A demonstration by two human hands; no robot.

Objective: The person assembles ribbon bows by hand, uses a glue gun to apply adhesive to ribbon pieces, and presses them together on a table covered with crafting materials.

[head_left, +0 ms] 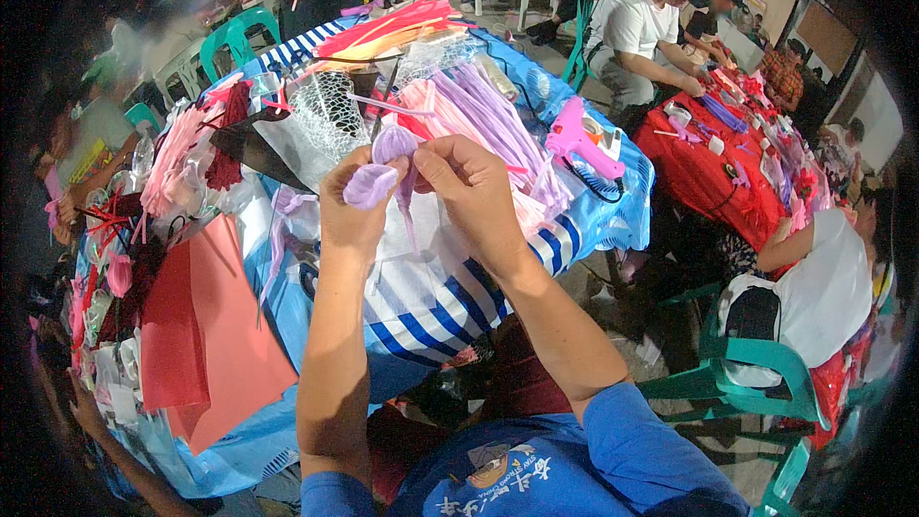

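A lilac fuzzy pipe-cleaner flower piece (393, 143) is held between both hands above the near edge of the table. My left hand (344, 219) grips it from the left, beside a cupped lilac petal (370, 185). With thumb and fingertips, my right hand (477, 190) pinches the piece on its right side. A twisted lilac tail (405, 212) hangs down between the hands. Just beyond lie bundles of purple pipe cleaners (482, 126) and pale pink pipe cleaners (423, 102). Part of the flower piece is hidden by my fingers.
A pink glue gun (578, 136) lies on the right of the blue patterned tablecloth (624, 219). Red and coral sheets (222, 345) overlap at the left. Red and orange pipe cleaners (388, 29) are heaped at the back. People sit around a red-covered table (675, 151).
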